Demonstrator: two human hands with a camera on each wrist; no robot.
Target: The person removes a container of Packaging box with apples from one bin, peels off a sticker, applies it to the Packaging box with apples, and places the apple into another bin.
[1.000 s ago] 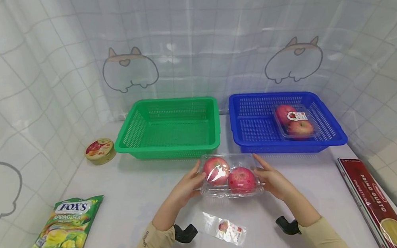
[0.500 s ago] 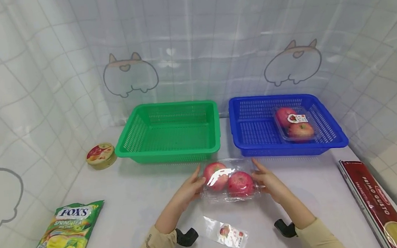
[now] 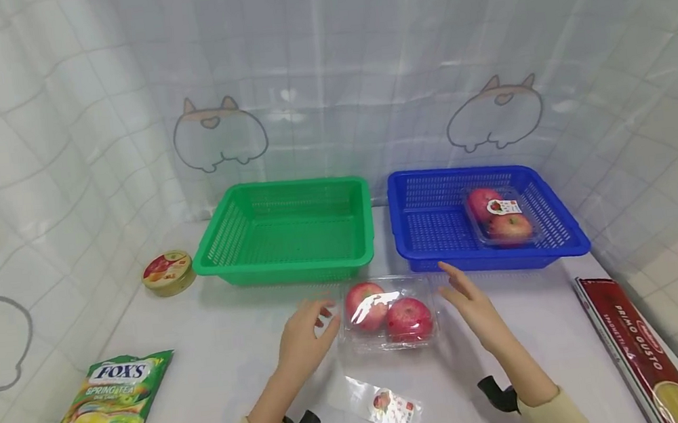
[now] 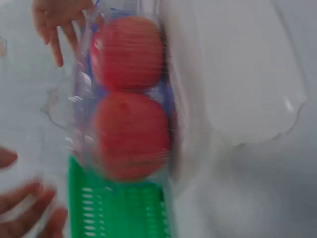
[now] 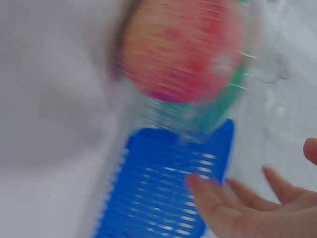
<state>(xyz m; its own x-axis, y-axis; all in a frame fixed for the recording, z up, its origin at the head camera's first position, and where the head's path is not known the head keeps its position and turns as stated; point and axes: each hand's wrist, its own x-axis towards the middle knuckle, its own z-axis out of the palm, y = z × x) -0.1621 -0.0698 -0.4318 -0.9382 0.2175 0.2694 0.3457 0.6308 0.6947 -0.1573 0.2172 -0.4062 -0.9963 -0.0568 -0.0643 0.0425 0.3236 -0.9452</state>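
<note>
At the far left of the head view a green candy bag [image 3: 106, 414] lies low on the table [image 3: 222, 338], and a round tin [image 3: 167, 273] sits above it, just left of the green basket [image 3: 286, 230]. My left hand [image 3: 305, 337] is in the lower middle, fingers loose and spread, holding nothing; its fingertips sit just beside the left edge of the apple pack [image 3: 388, 312], and I cannot tell whether they touch it. The pack is a clear clamshell with two red apples, lying flat on the table at centre frame, below the gap between the two baskets. Below it, near the bottom edge, lies a loose label [image 3: 388, 407]. My right hand [image 3: 470, 301] is right of the pack, open and flat, fingers straight, apart from the plastic. Above it the blue basket [image 3: 433, 230] holds a second apple pack [image 3: 501, 216] in its right half. At the far right a red pasta box [image 3: 640, 346] runs down the table edge. Both wrist views are blurred; the left one shows the pack [image 4: 129, 99] close up.
</note>
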